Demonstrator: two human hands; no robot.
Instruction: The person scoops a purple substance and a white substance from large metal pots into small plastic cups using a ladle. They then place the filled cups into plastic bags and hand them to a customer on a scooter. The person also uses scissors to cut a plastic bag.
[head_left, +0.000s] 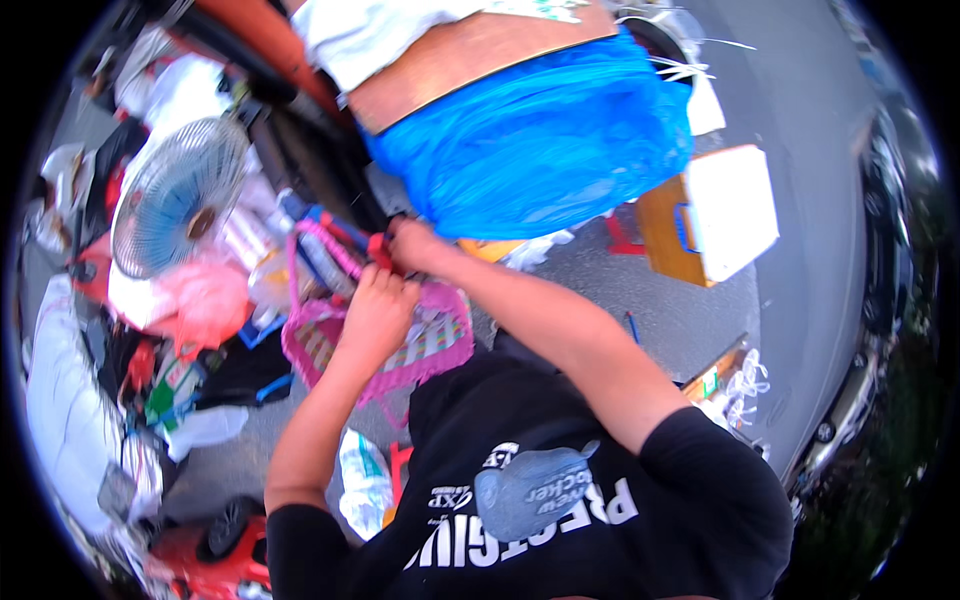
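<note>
Over a pink woven basket (444, 346) with a checked inside, my left hand (381, 304) has its fingers closed at a small red object (379, 251). My right hand (418, 244) is curled at the other side of that object, just below the blue plastic sheet. Blur hides what kind of thing it is and how the right fingers lie. One pink basket handle (293, 262) stands up on the left. Behind it lie long blue and red items (330, 225), partly covered by the basket and my hands.
A blue plastic sheet (525, 150) hangs under a brown board (480, 64) ahead. An electric fan (180, 199) stands among bags at the left, near a pink plastic bag (202, 300). To the right are a white-topped wooden box (727, 214) and the road (810, 300) with parked cars.
</note>
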